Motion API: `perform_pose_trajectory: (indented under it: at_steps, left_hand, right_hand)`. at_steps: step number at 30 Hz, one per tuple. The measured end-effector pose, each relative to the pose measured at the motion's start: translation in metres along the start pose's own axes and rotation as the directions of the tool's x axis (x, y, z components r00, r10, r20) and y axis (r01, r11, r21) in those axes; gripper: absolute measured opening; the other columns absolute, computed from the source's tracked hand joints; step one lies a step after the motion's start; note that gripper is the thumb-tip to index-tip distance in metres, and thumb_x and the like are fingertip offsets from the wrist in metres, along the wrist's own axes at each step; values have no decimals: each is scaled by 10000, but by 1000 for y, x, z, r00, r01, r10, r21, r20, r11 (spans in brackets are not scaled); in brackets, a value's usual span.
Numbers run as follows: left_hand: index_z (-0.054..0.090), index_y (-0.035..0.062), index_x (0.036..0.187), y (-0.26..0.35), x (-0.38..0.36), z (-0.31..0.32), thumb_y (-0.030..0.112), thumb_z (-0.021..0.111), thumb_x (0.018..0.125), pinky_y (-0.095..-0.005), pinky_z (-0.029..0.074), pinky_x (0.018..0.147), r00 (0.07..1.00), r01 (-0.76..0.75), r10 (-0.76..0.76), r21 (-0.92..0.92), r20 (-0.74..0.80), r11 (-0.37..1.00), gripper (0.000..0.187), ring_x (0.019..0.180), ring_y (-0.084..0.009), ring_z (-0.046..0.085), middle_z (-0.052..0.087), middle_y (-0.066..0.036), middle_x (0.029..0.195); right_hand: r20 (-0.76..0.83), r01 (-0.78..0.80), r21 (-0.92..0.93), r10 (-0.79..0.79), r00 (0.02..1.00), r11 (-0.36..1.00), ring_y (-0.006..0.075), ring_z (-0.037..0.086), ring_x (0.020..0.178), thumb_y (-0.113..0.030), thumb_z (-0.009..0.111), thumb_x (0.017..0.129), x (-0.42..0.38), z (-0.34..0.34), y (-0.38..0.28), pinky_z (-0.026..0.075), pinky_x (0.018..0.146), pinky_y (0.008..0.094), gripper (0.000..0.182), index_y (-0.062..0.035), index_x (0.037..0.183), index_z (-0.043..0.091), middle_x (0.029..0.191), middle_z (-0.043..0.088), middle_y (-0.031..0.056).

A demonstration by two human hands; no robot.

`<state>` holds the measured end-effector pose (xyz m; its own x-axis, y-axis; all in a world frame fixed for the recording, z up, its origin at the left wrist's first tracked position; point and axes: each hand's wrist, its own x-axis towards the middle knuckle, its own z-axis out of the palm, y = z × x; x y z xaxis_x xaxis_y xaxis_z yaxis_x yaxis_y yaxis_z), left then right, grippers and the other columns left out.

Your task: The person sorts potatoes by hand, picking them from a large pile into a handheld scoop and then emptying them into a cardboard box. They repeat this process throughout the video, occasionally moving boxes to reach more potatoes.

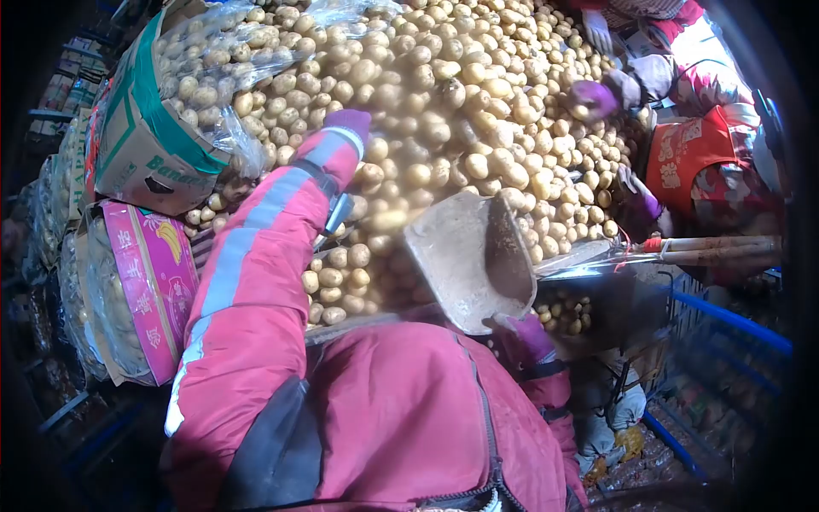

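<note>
Many potatoes (495, 85) lie in a large heap in front of me. My left hand (348, 125), in a purple glove, is stretched out over the upper left part of the heap; its fingers are hidden. A worn metal scoop (478, 260) rests at the heap's near edge, close to my body, with no potatoes in it. My right hand (525, 337), also in a purple glove, holds the scoop's near rim, with the thumb over it. A blue object (339, 213) shows partly beside my left sleeve.
On the left stand a Banana carton (145, 145) with bagged potatoes and a pink box (149, 290). At right, other people's gloved hands (595, 100) reach onto the heap, near a person in a red apron (693, 158). Wooden poles (717, 250) and blue rails (734, 320) are at right.
</note>
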<state>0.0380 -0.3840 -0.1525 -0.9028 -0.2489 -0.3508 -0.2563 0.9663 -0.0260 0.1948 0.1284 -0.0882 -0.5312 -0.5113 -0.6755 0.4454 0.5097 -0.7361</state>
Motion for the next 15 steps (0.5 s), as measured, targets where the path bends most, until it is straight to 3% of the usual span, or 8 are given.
perform_pose_trajectory:
  at_steps: [2,5,6,7,9,12,13,15]
  left_hand:
    - [697,138,997,8,-14,-8,342,638,810,-466,521,859,992,79,-84,-55,-99,995,282,969,-347,664,704,-143,1025]
    - [706,171,1058,-36,-16,2,263,603,899,-444,528,852,868,-399,402,71,-292,914,211,973,-324,655,662,-84,1076]
    - [688,146,1119,-22,-41,-20,235,613,910,-387,531,827,937,-337,332,-545,-111,768,238,966,-261,656,669,-66,1104]
    - [670,122,1179,-8,-67,-43,208,624,922,-330,535,802,966,-24,249,-929,74,370,275,959,-199,657,677,-48,1132]
    - [603,72,1285,11,-108,-74,191,579,958,-289,512,857,934,20,315,-902,171,431,348,1020,-166,630,667,-69,1189]
    - [545,23,1326,-33,-86,-13,230,559,966,-345,483,954,924,-371,207,-887,-322,274,416,1177,-218,586,606,-133,1304]
    - [550,40,1319,-41,-88,-9,287,571,936,-367,483,950,940,-270,-27,-791,-340,549,456,1151,-264,597,596,-161,1297]
    - [548,61,1321,-65,-78,30,325,577,898,-427,467,961,768,-188,-20,-255,-641,949,499,1140,-344,571,586,-195,1273]
  right_hand:
    - [40,119,-213,-113,993,970,155,612,614,-319,649,912,0,-2,0,473,542,293,332,-1,975,721,758,680,70]
    - [64,252,-335,-245,967,908,141,611,626,-324,627,932,-1,0,-9,472,545,299,334,-9,977,728,743,672,51]
    - [24,237,-205,-237,971,950,136,606,624,-328,616,941,0,4,-9,468,543,298,340,-11,986,730,731,664,45]
    - [24,238,-159,-237,971,958,131,598,622,-332,607,947,1,6,-12,463,545,295,347,-12,998,731,727,660,41]
    - [58,259,-153,-253,966,954,119,581,619,-340,590,958,4,8,-23,454,553,286,363,-13,1024,733,726,656,37]
    - [153,437,-358,-410,899,825,116,566,613,-354,569,967,12,8,-42,455,586,274,387,-12,1058,727,720,650,34]
    - [154,430,-375,-402,903,821,121,572,624,-353,564,970,13,8,-46,463,602,275,388,-11,1063,722,730,652,37]
    - [129,331,-350,-305,944,876,132,594,657,-345,553,976,13,9,-52,484,638,281,383,-10,1071,713,763,661,50]
